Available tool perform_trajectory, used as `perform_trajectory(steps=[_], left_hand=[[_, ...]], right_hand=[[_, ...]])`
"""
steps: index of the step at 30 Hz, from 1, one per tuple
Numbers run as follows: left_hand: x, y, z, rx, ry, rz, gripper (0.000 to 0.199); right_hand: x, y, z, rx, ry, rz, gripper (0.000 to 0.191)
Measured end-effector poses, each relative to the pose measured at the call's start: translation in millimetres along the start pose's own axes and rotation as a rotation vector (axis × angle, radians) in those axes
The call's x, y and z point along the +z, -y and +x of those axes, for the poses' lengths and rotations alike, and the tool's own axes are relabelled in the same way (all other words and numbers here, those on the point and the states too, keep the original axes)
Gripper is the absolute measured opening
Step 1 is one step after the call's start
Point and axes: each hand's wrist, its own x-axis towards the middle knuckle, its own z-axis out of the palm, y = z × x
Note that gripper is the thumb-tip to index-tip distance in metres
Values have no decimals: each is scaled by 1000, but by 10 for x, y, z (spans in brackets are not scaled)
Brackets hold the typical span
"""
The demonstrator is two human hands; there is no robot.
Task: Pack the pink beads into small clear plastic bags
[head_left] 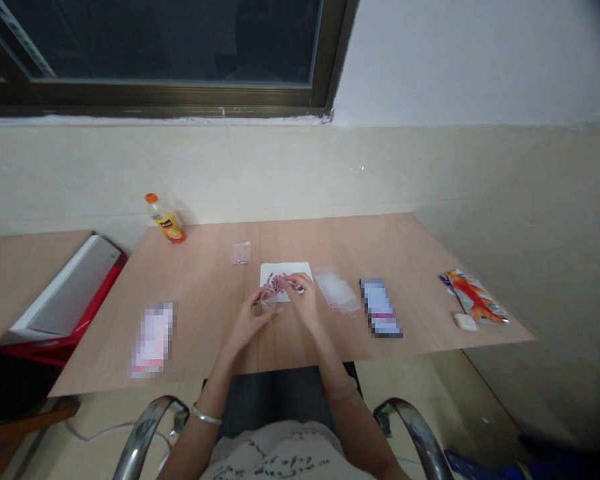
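Note:
A white sheet of paper (300, 267) lies on the table with a heap of small pink and dark pieces (275, 283) on it. My left hand (254, 317) curls its thumb and fingers around a small clear, see-through container (268, 299) at the paper's lower left edge. Over the right side of the heap, my right hand (304, 299) has its fingertips pinched together; whatever may be between them is too small to make out. Just right of the paper lies a stack of clear plastic bags (337, 291). A small clear bag (241, 253) lies behind and left of the paper.
An orange-capped drink bottle (166, 220) stands at the table's back left. One phone (381, 308) lies right of the bags, and a blurred pinkish flat item (153, 340) lies front left. A colourful packet (475, 297) and a white case (465, 322) are far right.

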Motion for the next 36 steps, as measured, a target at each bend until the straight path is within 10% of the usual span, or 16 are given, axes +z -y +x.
perform_trajectory(steps=[12, 36], left_hand=[[-37, 20, -21, -21, -17, 31, 56], [-32, 79, -17, -5, -62, 75, 58]], right_hand=[[260, -696, -158, 107, 158, -470, 14], [251, -693, -131, 93, 34, -240, 18]])
